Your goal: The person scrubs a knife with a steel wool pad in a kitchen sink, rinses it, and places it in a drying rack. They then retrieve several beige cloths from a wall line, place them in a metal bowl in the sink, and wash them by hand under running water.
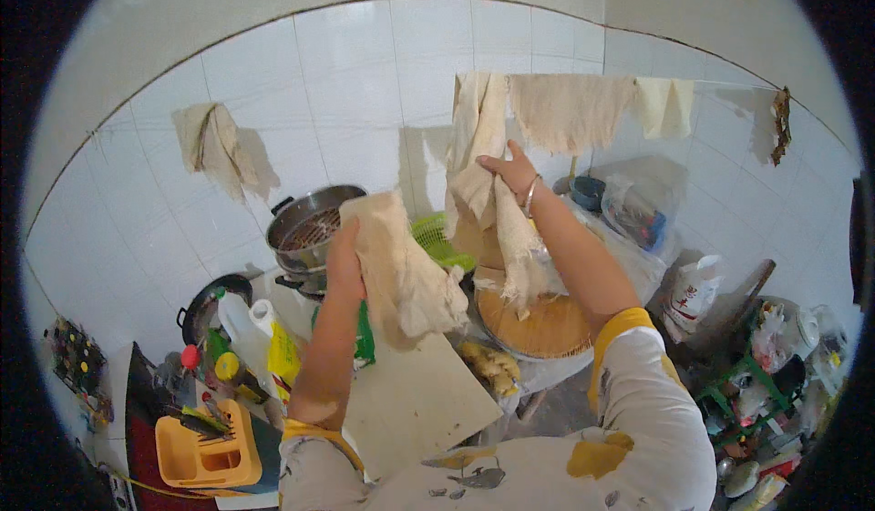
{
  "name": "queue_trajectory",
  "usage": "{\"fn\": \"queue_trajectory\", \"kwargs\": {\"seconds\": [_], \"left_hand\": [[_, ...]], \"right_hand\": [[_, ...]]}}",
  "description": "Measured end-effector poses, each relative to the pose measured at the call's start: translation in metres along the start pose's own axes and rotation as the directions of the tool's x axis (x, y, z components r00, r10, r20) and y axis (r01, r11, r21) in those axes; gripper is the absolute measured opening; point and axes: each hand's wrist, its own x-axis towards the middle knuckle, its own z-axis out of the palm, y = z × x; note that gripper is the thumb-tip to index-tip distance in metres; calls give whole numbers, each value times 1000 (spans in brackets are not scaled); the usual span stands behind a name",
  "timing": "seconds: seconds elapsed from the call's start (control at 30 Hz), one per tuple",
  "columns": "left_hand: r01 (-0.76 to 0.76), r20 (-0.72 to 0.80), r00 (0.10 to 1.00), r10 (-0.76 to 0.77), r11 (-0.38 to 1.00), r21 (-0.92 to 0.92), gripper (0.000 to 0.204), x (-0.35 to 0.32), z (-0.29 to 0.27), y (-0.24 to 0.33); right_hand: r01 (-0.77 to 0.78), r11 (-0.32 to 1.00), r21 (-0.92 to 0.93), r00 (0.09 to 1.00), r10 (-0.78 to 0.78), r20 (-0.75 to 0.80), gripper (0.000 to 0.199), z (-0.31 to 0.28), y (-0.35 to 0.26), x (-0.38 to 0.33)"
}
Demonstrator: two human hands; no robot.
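Observation:
My left hand (344, 258) grips a beige cloth (401, 269) by its left edge; the cloth hangs down with a frayed lower corner, and its folds partly hide my fingers. Higher up and to the right, my right hand (518, 175) has its thumb and fingers around a second beige cloth (497, 219). That cloth reaches up to a line strung along the wall and drops in loose folds with a fringed end. Beside it on the line hang a wider tan cloth (572, 110) and a small cream cloth (664, 106).
A steamer pot (314, 228) stands behind my left hand, near a green basket (442, 240). Below are a pale board (410, 402) and a round wooden lid (533, 321). Bottles and an orange utensil holder (208, 447) crowd the left; a cluttered green rack (775, 392) stands right.

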Motion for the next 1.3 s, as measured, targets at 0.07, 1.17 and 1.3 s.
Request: {"fn": "queue_trajectory", "kwargs": {"seconds": [0.07,1.17,1.3], "left_hand": [[-29,37,999,29,1000,4,37,0,5,-10],[-95,95,990,101,993,-68,44,-11,49,-41],[-36,131,991,31,999,32,41,-12,53,-46]], "right_hand": [[96,993,-66,995,-97,-11,47,-9,37,49],[235,447,-863,937,133,324,41,-136,80,-127],[235,471,-850,849,327,415,41,-151,28,-174]]}}
